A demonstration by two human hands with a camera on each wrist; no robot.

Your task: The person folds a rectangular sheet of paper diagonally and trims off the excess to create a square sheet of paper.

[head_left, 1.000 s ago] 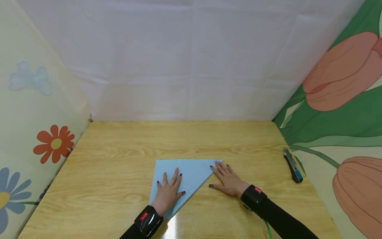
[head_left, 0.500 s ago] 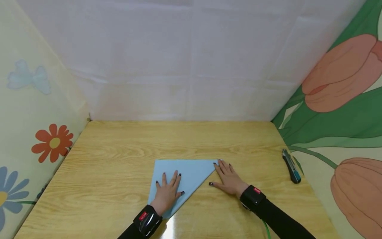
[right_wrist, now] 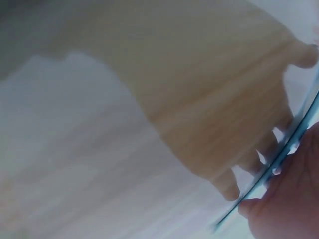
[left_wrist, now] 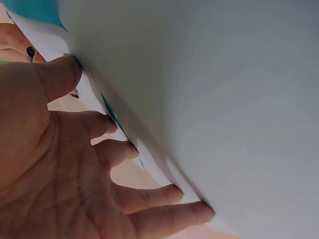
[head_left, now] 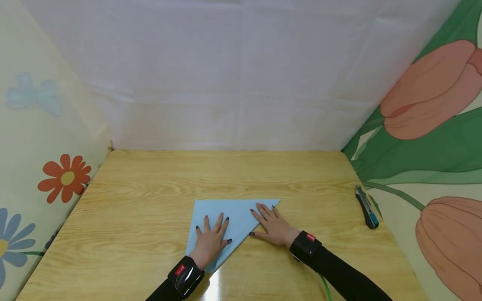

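Note:
A folded sheet of light blue paper point(head_left: 237, 213) lies flat on the wooden table, its slanted edge facing the lower right. My left hand point(head_left: 208, 246) rests on its left part with the fingers spread straight. Near the paper's pointed right corner, my right hand point(head_left: 274, 228) presses on the slanted edge with extended fingers. In the left wrist view, the fingertips of the left hand point(left_wrist: 75, 159) touch a pale surface. The right wrist view is blurred; there the right hand point(right_wrist: 289, 199) lies against the paper's blue edge point(right_wrist: 286, 149).
A utility knife point(head_left: 366, 207) lies at the right edge of the wooden table point(head_left: 143, 184). White cloth point(head_left: 233, 83) hangs behind, and flower-patterned fabric point(head_left: 444, 159) flanks the sides. A green cable point(head_left: 325, 286) trails below the right sleeve.
My right hand first moves slightly toward the paper's right corner, then slides back left and down along the slanted edge, uncovering the tip. The left hand stays in place on the paper.

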